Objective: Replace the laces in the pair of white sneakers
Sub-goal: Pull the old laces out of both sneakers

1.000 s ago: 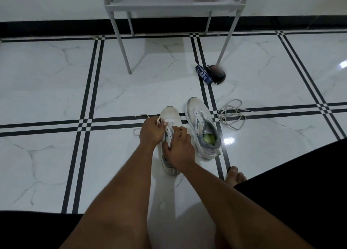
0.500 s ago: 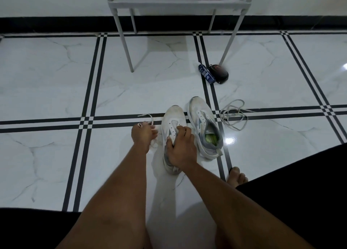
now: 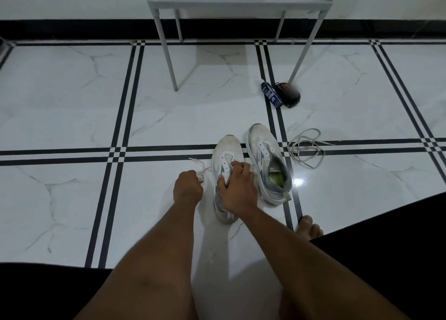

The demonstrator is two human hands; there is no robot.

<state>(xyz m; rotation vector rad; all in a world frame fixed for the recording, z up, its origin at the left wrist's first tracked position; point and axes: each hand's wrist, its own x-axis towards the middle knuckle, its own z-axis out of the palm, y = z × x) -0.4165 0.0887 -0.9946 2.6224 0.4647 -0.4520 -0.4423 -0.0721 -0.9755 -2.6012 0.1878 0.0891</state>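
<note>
Two white sneakers stand side by side on the tiled floor, toes pointing away. My right hand (image 3: pixel 235 190) grips the left sneaker (image 3: pixel 225 152) over its tongue and eyelets, hiding its rear half. My left hand (image 3: pixel 188 187), just left of that shoe, holds a white lace (image 3: pixel 201 168) in curled fingers; the lace's free end lies on the floor beyond my knuckles. The right sneaker (image 3: pixel 264 155) has no lace, and its green insole shows. A loose white lace (image 3: pixel 305 148) lies coiled on the floor to its right.
A white metal rack (image 3: pixel 237 4) stands on thin legs at the back by the wall. A blue packet (image 3: pixel 271 94) and a dark round object (image 3: pixel 289 94) lie by its right leg. My bare toes (image 3: pixel 310 228) rest near the sneakers; my dark-clothed legs fill the lower corners.
My left hand has pulled away from the left sneaker's eyelets to the left, drawing the lace out with it. My right hand has stayed on the shoe.
</note>
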